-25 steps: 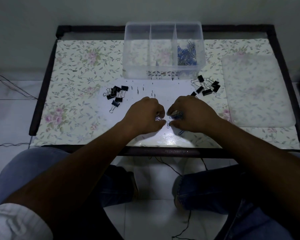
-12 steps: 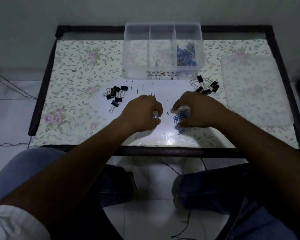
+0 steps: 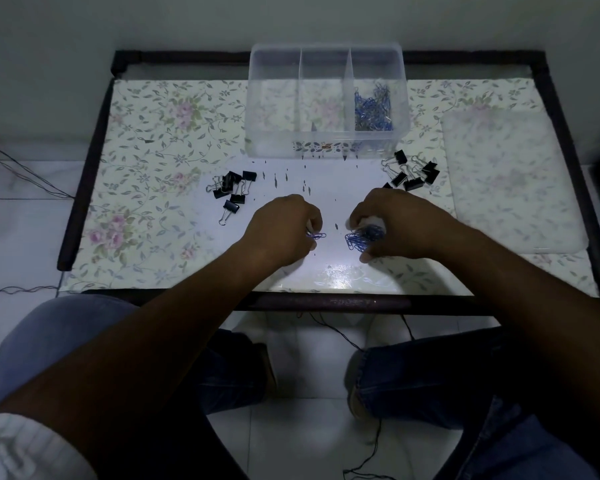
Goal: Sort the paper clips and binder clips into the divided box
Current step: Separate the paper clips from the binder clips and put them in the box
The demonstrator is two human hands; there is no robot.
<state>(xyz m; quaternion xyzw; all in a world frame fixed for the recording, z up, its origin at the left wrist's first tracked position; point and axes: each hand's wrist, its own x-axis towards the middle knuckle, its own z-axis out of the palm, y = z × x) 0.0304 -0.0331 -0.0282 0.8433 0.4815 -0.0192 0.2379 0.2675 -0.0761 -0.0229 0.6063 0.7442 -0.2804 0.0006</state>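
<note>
A clear divided box [image 3: 274,140] stands at the table's back middle; its right compartment holds a heap of blue paper clips [image 3: 373,107], while the left and middle ones look bare. My right hand [image 3: 395,221] is closed around a bunch of blue paper clips [image 3: 359,239] low over the table. Just left of it, my left hand [image 3: 284,225] pinches a few blue paper clips [image 3: 316,236] at its fingertips. Black binder clips lie in two groups: one on the left [image 3: 231,192], one on the right [image 3: 411,173] behind my right hand.
The table has a floral cover [image 3: 146,161] and a dark frame [image 3: 326,301]. A translucent lid [image 3: 510,181] lies flat at the right. Thin cables [image 3: 21,171] run over the floor at the left and under the table. My knees are below the front edge.
Both hands drew slightly apart and away from the front edge, each taking blue paper clips off the table. The bunch in my right hand now shows more.
</note>
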